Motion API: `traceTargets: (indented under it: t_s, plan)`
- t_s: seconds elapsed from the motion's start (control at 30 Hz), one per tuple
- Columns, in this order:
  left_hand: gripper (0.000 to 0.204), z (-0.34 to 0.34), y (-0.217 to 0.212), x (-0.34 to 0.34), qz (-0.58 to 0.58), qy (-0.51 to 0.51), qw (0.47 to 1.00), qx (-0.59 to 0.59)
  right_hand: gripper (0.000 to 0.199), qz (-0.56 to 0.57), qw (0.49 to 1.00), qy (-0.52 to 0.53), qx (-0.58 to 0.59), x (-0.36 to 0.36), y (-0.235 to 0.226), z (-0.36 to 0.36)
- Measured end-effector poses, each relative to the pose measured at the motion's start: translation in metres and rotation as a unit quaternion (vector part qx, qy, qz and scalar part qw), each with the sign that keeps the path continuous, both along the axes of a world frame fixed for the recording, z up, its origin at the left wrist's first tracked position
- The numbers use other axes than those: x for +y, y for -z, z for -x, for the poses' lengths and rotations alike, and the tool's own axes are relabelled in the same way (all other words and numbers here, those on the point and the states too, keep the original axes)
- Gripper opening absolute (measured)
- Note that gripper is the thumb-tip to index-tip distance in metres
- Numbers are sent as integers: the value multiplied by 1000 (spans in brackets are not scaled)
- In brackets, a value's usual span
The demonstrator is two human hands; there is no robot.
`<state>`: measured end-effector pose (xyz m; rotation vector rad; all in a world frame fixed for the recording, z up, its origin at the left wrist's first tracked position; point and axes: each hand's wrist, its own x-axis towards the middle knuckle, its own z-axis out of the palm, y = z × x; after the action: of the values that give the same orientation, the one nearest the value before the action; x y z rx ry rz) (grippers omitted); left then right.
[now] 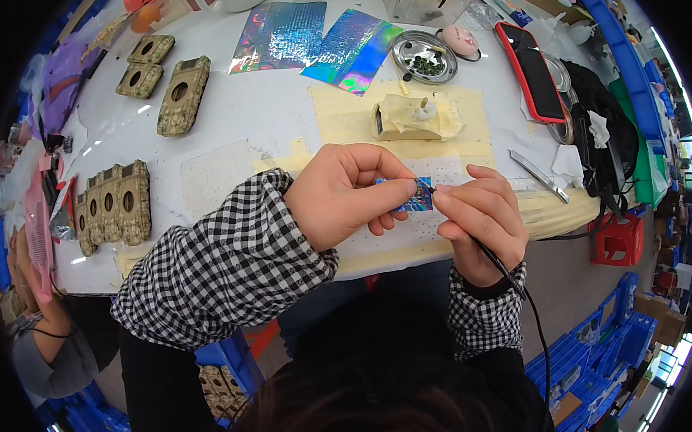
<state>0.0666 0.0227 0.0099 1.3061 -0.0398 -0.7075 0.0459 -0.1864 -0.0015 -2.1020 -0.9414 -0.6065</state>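
Observation:
Over the near edge of the table, my left hand (351, 187) is closed on a small shiny blue holographic sticker sheet (418, 203), pinched between thumb and fingers. Facing it, my right hand (483, 216) has thumb and fingertips pinched at the sheet's right edge. A tiny dark tip shows there, but what the fingers hold is too small to make out. A black cable (525, 289) runs from beside the right palm down past the wrist. Just beyond my hands stands a tape-covered block (408, 120) on yellowish masking tape (474, 102).
Two larger holographic sheets (279, 35) lie farther back, near a round metal dish (424, 56) of dark green bits. Camouflage toy tank shells (183, 97) stand at left. Tweezers (538, 176) and a red-cased phone (531, 70) lie at right. Another person's arm (41, 311) shows at far left.

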Motion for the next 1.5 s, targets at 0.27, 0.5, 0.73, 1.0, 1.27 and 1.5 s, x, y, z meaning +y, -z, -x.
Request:
traceTargets:
  t_s: [0.27,0.5,0.73,1.0,1.27,1.5]
  plan:
    - [18,0,0,0,-5,-3,1000,-4,30,-22,1000,2,14,-1,1,0]
    - [17,0,0,1,-20,-38,999,-31,29,25,999,32,18,-8,1,7]
    - [20,-1,3,4,-28,-58,996,-58,28,52,997,59,23,-9,8,11]
    - [21,-2,3,5,-37,-81,994,-70,25,74,995,56,33,1,4,0]
    - [21,-5,4,7,-32,-93,993,-70,19,147,987,66,-8,9,0,-8]
    - [20,-7,2,8,-39,-92,994,-43,20,235,971,29,-27,6,-11,-14]
